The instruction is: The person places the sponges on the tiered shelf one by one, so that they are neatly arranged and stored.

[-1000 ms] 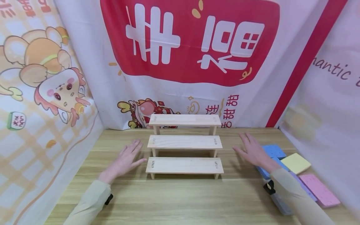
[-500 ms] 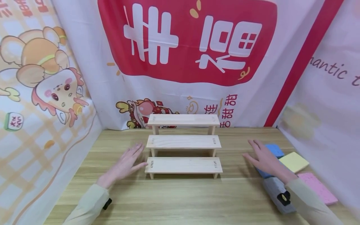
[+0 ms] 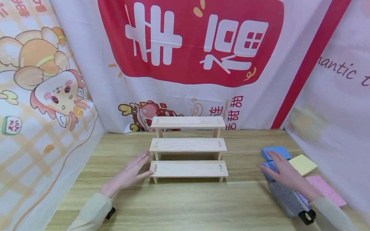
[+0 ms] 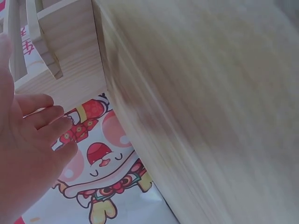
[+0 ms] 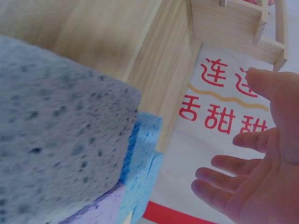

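Observation:
A three-tier stepped shelf of pale wood (image 3: 189,168) stands upright at the middle of the table. My left hand (image 3: 127,175) is at its left end, fingers extended, with the thumb tip at the lowest step; I cannot tell whether it touches. Over on the right, my right hand (image 3: 284,171) hovers above a group of porous, sponge-like blocks, its fingers spread and holding nothing. Around it lie a blue sponge (image 3: 277,153), a yellow sponge (image 3: 304,164), a pink sponge (image 3: 328,189) and a grey sponge (image 3: 281,195). A purple sponge (image 5: 100,205) is partly hidden under the hand.
Printed cloth walls enclose the wooden table (image 3: 188,205) at the back (image 3: 185,80), left (image 3: 83,128) and right (image 3: 341,112). The shelf's rear stands close to the back cloth. The sponges lie near the right wall.
My right hand has moved right, away from the shelf and over the sponges, uncovering the blue ones. The left hand has edged slightly closer to the shelf's left end.

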`<state>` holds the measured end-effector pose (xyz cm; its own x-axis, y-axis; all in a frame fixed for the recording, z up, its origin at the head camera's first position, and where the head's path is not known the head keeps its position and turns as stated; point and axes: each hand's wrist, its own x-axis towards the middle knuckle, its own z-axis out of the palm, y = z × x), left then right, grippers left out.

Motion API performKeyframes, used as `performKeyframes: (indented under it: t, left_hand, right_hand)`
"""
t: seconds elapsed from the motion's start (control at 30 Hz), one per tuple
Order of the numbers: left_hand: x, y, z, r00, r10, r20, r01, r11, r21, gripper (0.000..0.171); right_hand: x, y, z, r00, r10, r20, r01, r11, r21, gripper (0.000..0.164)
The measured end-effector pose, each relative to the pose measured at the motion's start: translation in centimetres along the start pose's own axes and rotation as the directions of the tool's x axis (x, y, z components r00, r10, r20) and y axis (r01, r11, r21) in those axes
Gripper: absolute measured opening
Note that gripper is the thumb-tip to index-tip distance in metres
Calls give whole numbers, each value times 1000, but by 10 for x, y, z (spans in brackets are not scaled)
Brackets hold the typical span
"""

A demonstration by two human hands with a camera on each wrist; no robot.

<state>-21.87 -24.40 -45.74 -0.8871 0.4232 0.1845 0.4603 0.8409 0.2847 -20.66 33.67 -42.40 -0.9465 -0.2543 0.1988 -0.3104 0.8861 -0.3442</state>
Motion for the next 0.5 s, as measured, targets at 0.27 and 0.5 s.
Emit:
performKeyframes:
  t: [0.27,0.5]
  left_hand:
    - [2,4,5,1000,17,24,-16,1000,-23,80]
    - [2,6,7,999,43,23,-42,999,-14,76]
  right_hand:
    - [-20,16,-5,999,26,-41,-24,998,60,76]
    - [-37,31,-7,989,10,-147,0,998,66,71]
